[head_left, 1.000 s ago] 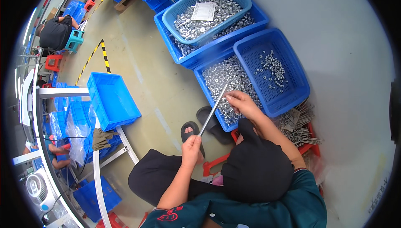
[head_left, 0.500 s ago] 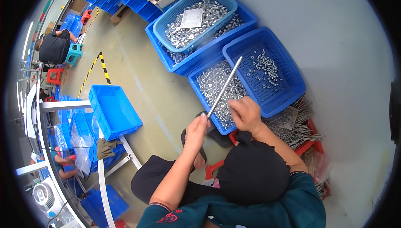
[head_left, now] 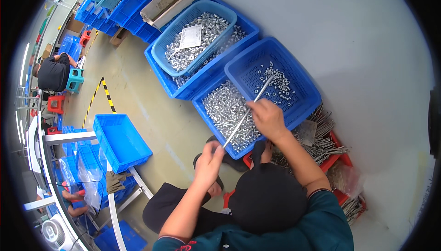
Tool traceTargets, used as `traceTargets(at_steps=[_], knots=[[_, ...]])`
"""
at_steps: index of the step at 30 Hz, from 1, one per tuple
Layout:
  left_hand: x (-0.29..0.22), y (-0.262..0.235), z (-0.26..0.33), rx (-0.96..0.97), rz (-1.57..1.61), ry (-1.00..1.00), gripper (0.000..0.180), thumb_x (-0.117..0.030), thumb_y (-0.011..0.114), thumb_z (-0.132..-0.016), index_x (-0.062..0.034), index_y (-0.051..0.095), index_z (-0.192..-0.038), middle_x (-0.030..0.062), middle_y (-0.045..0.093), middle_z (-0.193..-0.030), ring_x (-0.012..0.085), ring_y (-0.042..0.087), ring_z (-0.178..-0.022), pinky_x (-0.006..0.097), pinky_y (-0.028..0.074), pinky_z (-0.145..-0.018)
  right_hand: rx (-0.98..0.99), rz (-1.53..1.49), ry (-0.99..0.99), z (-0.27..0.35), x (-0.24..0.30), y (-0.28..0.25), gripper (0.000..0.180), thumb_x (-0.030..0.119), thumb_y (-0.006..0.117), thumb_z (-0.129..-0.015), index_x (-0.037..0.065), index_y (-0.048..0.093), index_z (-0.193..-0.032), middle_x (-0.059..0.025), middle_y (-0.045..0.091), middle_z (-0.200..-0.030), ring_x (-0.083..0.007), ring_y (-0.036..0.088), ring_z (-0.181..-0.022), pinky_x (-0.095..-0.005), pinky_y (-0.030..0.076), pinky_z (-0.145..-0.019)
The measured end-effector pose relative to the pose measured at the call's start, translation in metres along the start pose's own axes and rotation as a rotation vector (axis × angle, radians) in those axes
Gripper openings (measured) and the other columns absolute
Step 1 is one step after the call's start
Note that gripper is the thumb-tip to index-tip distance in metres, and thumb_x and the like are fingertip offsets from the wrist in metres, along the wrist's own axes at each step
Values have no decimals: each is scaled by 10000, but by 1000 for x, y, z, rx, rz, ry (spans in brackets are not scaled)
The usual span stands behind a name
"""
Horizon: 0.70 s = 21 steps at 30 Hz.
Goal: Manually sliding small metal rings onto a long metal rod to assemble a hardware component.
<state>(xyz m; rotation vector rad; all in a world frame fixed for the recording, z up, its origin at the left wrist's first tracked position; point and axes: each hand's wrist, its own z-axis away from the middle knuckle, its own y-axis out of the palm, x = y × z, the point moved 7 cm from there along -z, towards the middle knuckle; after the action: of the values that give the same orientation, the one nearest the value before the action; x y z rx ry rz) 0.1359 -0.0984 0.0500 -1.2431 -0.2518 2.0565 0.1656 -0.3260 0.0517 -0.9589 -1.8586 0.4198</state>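
A long thin metal rod (head_left: pixel 241 122) slants up to the right between my two hands. My left hand (head_left: pixel 209 159) pinches its lower end. My right hand (head_left: pixel 268 120) is closed around its middle. The rod's upper tip reaches over a blue mesh basket (head_left: pixel 301 83) with a thin scatter of small metal nuts. Under the rod stands a blue crate (head_left: pixel 209 115) full of small silver parts. A black cap (head_left: pixel 268 200) hides what lies below my arms.
A blue oval basket (head_left: pixel 216 10) of metal parts with a white paper slip sits in a larger crate behind. A red tray (head_left: pixel 342 157) of metal rods lies to the right. An empty blue crate (head_left: pixel 121 141) rests on a white frame at left. Another person (head_left: pixel 53 72) sits far left.
The rod's upper tip has swung right, from over the crate of silver parts to over the basket of nuts. Both hands stay on the rod.
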Motion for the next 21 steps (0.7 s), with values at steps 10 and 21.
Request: traceTargets(at_steps=[10, 21], knots=[[81, -35, 70, -195, 616, -138, 308, -293, 448, -950, -17, 561, -872, -76, 360, -527, 6, 284, -448, 183, 212, -429, 12, -4, 51, -21, 17, 1, 213, 40, 594, -757, 58, 593, -969, -125, 571, -782, -296, 578, -723, -367, 472, -639], [108, -12, 59, -176, 795, -189, 312, -265, 432, -960, 1, 539, -835, -75, 349, -501, 8, 272, -416, 183, 208, -402, 716, 268, -272, 71, 20, 124, 543, 316, 651, -749, 256, 474, -1260, -104, 359, -1380, -290, 257, -1313, -512, 156, -1067]])
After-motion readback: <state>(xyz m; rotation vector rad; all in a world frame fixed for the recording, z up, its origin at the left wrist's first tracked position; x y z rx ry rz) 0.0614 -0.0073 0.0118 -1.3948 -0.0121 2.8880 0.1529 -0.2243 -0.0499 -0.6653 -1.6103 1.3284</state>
